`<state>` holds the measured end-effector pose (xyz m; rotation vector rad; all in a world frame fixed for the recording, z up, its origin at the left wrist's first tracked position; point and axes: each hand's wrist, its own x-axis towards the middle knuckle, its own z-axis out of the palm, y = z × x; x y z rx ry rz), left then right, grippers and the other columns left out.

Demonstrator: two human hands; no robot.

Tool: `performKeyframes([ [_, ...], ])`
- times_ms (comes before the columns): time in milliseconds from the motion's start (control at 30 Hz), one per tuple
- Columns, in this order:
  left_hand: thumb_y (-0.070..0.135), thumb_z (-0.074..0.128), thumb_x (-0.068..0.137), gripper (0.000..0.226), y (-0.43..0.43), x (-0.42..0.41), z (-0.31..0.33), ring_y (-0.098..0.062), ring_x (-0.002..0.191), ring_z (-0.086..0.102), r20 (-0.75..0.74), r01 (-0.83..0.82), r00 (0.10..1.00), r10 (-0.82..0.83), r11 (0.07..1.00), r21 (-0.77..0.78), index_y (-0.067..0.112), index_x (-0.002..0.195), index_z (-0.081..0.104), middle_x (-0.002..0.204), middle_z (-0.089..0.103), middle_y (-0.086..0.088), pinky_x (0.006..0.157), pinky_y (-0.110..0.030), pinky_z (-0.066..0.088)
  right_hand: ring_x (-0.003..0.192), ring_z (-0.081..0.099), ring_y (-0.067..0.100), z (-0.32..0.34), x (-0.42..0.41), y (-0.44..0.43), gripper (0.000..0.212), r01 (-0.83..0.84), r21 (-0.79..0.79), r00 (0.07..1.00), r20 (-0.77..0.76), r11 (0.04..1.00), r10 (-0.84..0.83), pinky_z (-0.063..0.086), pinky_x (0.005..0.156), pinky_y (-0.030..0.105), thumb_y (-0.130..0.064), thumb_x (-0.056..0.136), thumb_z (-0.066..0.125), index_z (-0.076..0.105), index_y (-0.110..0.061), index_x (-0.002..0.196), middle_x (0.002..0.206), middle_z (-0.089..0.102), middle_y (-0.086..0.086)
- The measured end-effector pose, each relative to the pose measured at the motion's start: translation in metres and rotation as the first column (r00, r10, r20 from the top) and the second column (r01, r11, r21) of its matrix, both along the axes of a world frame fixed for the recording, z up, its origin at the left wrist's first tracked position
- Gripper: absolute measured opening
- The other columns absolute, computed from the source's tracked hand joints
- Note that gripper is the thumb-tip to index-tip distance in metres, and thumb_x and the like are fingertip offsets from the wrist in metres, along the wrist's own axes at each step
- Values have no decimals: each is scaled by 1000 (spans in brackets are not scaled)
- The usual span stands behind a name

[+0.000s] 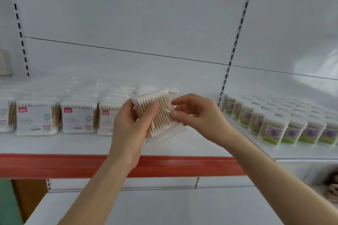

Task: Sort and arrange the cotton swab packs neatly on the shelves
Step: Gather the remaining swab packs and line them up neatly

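A: Why is that swab pack [161, 115] held above the red strip [54, 165]?
B: The standing row [78, 118], above the strip's left, faces labels out, and this one shows bare swabs. The left hand [128, 126] clamps it and the right hand [197, 115] pinches its edge, likely to turn it. Flowered tubs [274, 129] stand beyond the strip's right end.

Shelf [73, 144]: a row of swab packs [78, 118] stands upright along its left and middle stretch, faces to the front. One held pack [159, 113] is up in front of the row's right end, tilted, between the left hand [128, 124] on its left side and the right hand [193, 113] at its right edge. Right of the slotted upright [236, 42] — in the adjoining bay — tubs [274, 126] stand in ranks, front to back. A lower shelf [146, 206] lies below, nearer the viewer.
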<state>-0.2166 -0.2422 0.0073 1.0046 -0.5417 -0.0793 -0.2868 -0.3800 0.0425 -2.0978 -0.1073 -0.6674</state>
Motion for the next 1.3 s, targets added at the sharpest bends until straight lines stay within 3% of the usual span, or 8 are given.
performKeyframes([
  [133,19,72,74,31,5,-6,-1,-17,87,68,9,178,984,-178,984,3,9,103,65,95,71,-6,73,-34,57,61,60,-3,-3,-8,0,17,81,45,997,12,996,-81,50,61,13,-5,79,70,62,-19,86,71,64,-8],
  [267,5,65,81,20,2,-10,-4,-16,85,70,20,145,989,-145,989,-24,9,101,60,87,74,-2,72,-28,57,69,60,-6,1,-15,4,3,176,-18,982,69,984,-174,48,69,11,-15,83,66,68,-17,81,73,67,-13],
  [433,2,68,77,32,-8,-18,-8,-5,101,64,273,35,960,-59,995,93,20,104,66,103,71,5,79,-15,50,88,67,13,11,-23,14,54,95,56,987,-132,994,-87,54,79,29,-56,75,45,68,-12,95,97,70,1],
  [533,10,67,80,33,-12,-20,-10,0,116,54,443,-74,896,-15,980,183,22,111,66,122,61,8,92,-17,47,80,67,19,14,-20,11,25,106,137,992,-77,985,-96,58,76,32,-31,87,58,64,-8,82,82,66,8],
  [667,26,73,77,32,-9,-16,-12,3,110,53,479,-275,864,154,942,194,40,102,59,115,57,19,91,-17,45,64,64,12,17,-19,-9,7,43,325,997,-75,945,-20,55,61,25,-10,90,54,60,-7,91,75,64,6],
  [867,5,68,80,33,-14,-19,-8,3,78,65,327,-128,943,56,971,203,33,93,58,88,67,12,65,-10,49,71,65,14,17,-19,-33,12,-59,366,986,-123,929,111,56,64,25,-12,89,55,61,-15,99,78,68,1],
  [1200,0,66,81,39,-29,-14,-13,-6,91,62,450,-198,891,54,940,279,35,98,63,97,64,9,77,-21,52,93,66,13,16,-18,-59,35,-107,-22,969,-225,994,100,56,79,28,-10,76,69,59,-26,107,103,68,5],
  [1300,6,71,77,39,-36,-17,-15,-1,84,63,361,-160,929,74,964,214,33,101,56,93,62,10,68,-14,51,81,67,12,11,-18,-63,33,-138,108,970,-185,985,156,56,66,23,1,79,64,58,-21,104,90,70,1],
])
